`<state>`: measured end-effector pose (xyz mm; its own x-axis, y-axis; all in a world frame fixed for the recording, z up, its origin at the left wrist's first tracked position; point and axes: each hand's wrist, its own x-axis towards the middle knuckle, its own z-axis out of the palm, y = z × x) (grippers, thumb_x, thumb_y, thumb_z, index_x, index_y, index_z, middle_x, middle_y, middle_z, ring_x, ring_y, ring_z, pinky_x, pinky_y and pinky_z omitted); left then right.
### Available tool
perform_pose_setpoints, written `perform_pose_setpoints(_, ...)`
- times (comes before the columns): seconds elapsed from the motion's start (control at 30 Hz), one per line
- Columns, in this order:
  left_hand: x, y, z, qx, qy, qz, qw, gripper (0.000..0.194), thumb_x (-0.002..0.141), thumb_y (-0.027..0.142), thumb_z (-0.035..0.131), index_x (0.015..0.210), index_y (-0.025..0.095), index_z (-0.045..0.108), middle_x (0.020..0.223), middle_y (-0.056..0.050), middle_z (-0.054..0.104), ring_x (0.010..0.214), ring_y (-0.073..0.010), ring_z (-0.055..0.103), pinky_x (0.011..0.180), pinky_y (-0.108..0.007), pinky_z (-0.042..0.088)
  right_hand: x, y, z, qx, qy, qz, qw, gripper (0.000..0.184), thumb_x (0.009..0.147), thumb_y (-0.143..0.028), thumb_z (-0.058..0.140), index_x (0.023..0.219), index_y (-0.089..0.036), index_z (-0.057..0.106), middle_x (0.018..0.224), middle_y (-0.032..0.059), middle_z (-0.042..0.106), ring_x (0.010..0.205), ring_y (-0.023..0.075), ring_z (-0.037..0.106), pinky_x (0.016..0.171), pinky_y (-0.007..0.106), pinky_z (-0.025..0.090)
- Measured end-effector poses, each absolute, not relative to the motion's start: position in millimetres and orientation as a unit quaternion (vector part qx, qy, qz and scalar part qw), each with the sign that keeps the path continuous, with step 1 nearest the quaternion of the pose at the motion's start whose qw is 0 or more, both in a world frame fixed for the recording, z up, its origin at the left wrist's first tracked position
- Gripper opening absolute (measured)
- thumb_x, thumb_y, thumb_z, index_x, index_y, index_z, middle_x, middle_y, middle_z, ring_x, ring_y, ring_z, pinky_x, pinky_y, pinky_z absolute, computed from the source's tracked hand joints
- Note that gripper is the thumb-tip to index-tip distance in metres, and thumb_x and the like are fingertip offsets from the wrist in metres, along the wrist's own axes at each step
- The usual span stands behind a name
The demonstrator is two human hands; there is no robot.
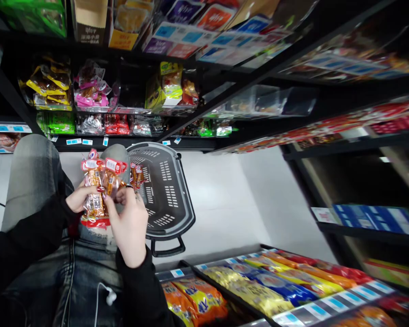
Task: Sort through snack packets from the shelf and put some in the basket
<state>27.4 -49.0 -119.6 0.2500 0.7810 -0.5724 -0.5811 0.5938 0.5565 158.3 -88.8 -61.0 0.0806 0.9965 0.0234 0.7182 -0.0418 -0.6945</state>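
Jeans [59,277] lie nearest; above them, left hand [77,199] clasps snack packets [94,205], seemingly for steadiness, while right hand [130,222] pinches one.

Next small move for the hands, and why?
Probably lower the red-topped snack packs into the basket: the left hand holds them, the right hand has its fingers at them, and the basket sits close by, open-topped, with similar-looking packs apparently inside.
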Motion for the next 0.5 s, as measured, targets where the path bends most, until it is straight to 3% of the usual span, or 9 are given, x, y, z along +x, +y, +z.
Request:
perform_pose_setpoints(0.1, 27, -49, -119, 0.111, 0.425, 0.434, 0.786, 0.036, 0.047, 0.013, 0.071, 0.081, 0.014, 0.061, 0.065, -0.002, 0.069, 0.053, -0.0177, 0.062, 0.051, -0.027, 0.048, 149, -89, -67, -0.699, -0.587, 0.286, 0.292, 0.013, 0.085, -0.032, 0.051, 0.081, -0.020, 0.047, 0.073, 0.0019, 0.059, 0.063, 0.0159, 0.055, 0.061, 0.028, 0.040)
perform_pose_setpoints(0.27, 26, -50, -121, 0.116, 0.419, 0.433, 0.790, 0.040, 0.048, 0.015, 0.072, 0.087, 0.014, 0.061, 0.072, -0.005, 0.071, 0.069, -0.0263, 0.068, 0.058, -0.032, 0.052, 150, -85, -73, -0.666, -0.529, 0.379, 0.365, 0.010, 0.084, -0.028, 0.052, 0.080, -0.020, 0.047, 0.068, -0.0018, 0.056, 0.061, 0.0132, 0.055, 0.061, 0.025, 0.042)
perform_pose_setpoints(0.5, 27, -48, -117, 0.083, 0.401, 0.437, 0.801, 0.043, 0.048, 0.011, 0.068, 0.090, 0.014, 0.059, 0.066, -0.001, 0.070, 0.056, -0.0217, 0.067, 0.052, -0.029, 0.053, 159, -88, -71, -0.616, -0.569, 0.363, 0.406, 0.012, 0.088, -0.022, 0.046, 0.076, -0.020, 0.047, 0.068, -0.0030, 0.049, 0.064, 0.0120, 0.049, 0.063, 0.025, 0.038)
